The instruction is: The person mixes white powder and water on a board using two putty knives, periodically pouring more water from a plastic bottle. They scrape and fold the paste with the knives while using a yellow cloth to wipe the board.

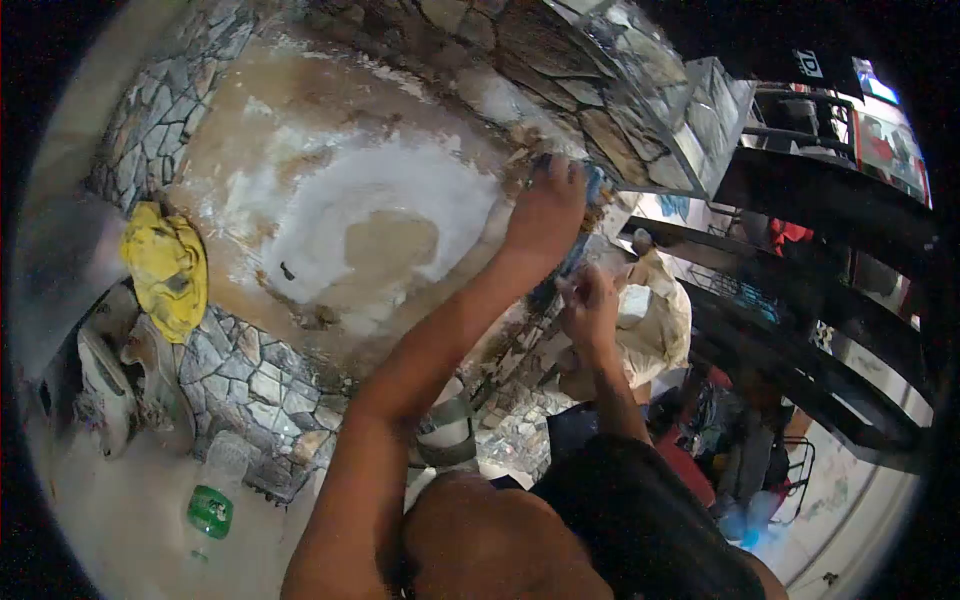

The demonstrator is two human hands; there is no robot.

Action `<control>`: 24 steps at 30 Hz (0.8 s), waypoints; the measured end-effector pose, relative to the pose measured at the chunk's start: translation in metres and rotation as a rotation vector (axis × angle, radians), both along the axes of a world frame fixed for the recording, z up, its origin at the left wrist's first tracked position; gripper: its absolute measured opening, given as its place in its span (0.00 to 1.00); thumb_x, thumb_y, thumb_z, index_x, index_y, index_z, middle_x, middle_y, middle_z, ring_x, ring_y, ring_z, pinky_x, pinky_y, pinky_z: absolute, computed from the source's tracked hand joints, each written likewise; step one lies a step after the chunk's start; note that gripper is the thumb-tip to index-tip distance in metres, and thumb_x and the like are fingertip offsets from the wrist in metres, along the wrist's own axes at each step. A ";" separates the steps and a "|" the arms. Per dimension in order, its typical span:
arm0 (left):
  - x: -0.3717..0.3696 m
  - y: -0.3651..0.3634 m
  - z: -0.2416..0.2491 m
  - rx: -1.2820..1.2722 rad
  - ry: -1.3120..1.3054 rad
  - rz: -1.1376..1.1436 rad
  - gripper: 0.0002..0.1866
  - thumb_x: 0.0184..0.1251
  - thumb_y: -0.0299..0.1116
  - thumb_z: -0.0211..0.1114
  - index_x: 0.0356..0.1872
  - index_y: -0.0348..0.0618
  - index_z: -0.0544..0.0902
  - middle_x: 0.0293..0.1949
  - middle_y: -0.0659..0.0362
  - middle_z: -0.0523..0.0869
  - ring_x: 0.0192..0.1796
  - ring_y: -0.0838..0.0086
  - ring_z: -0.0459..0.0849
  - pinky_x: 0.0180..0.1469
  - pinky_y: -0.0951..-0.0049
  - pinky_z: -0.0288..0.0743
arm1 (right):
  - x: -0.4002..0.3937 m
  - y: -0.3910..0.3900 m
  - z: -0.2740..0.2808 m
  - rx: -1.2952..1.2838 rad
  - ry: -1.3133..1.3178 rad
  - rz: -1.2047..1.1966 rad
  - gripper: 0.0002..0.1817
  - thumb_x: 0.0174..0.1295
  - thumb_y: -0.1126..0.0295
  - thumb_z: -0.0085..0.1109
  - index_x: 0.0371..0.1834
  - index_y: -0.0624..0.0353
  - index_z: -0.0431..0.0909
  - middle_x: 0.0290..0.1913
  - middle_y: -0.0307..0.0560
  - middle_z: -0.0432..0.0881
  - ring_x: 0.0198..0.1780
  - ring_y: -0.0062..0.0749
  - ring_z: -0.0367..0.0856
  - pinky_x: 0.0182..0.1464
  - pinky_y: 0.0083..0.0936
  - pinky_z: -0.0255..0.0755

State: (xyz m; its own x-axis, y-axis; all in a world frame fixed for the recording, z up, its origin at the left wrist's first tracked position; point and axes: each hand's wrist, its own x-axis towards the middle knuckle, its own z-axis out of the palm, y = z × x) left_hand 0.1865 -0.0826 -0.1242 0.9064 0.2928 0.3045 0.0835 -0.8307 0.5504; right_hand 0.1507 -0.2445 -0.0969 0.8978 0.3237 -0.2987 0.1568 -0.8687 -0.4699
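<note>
My left hand [550,205] is at the far right edge of the stone slab, its fingers curled over a crumpled blue packet [592,200]. Just below it, my right hand [592,300] is closed with fingers bent together at the lower part of the packet; what they pinch is hidden. Beside the right wrist stands a cream-coloured open bag [665,325] with a white block-like piece showing in it. White powder [310,215] spreads in a ring on the slab [225,150], around a wet-looking tan patch [390,240].
A yellow cloth [165,270] hangs over the slab's left edge. Below it are worn shoes [135,375] and a plastic bottle with a green label [210,510]. Dark metal bars [820,200] run along the right, and a stone-patterned ledge [670,110] rises behind the hands.
</note>
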 end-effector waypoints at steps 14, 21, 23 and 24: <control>0.016 0.034 0.002 -0.139 0.089 -0.044 0.07 0.46 0.29 0.65 0.27 0.39 0.81 0.29 0.49 0.83 0.37 0.58 0.83 0.36 0.62 0.77 | -0.037 0.015 0.001 0.204 0.056 0.301 0.07 0.53 0.75 0.63 0.32 0.63 0.74 0.28 0.45 0.74 0.29 0.31 0.73 0.35 0.27 0.69; -0.068 0.035 0.040 -0.456 0.134 0.111 0.10 0.50 0.31 0.67 0.32 0.39 0.77 0.32 0.52 0.79 0.36 0.56 0.81 0.36 0.61 0.74 | -0.032 0.004 0.006 0.338 0.466 -0.005 0.08 0.55 0.74 0.63 0.35 0.63 0.75 0.27 0.41 0.76 0.30 0.24 0.73 0.33 0.23 0.68; -0.093 0.031 0.046 -0.418 -0.034 0.174 0.10 0.51 0.30 0.67 0.32 0.39 0.77 0.31 0.53 0.79 0.34 0.57 0.81 0.35 0.61 0.74 | -0.029 -0.007 -0.010 0.290 0.519 0.057 0.07 0.57 0.75 0.61 0.37 0.63 0.76 0.32 0.42 0.79 0.35 0.24 0.75 0.37 0.23 0.70; -0.103 0.029 0.049 -0.410 -0.128 0.199 0.10 0.51 0.29 0.68 0.32 0.39 0.77 0.31 0.53 0.79 0.33 0.58 0.81 0.34 0.61 0.74 | -0.026 -0.015 -0.020 0.306 0.603 0.029 0.06 0.59 0.76 0.59 0.39 0.64 0.77 0.37 0.43 0.81 0.39 0.25 0.78 0.41 0.24 0.71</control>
State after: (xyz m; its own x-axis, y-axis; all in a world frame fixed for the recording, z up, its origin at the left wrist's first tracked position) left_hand 0.0837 -0.0536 -0.0756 0.7833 0.5763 0.2332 0.1289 -0.5175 0.8459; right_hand 0.1243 -0.2596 -0.1171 0.5927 0.4947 -0.6356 -0.1888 -0.6818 -0.7068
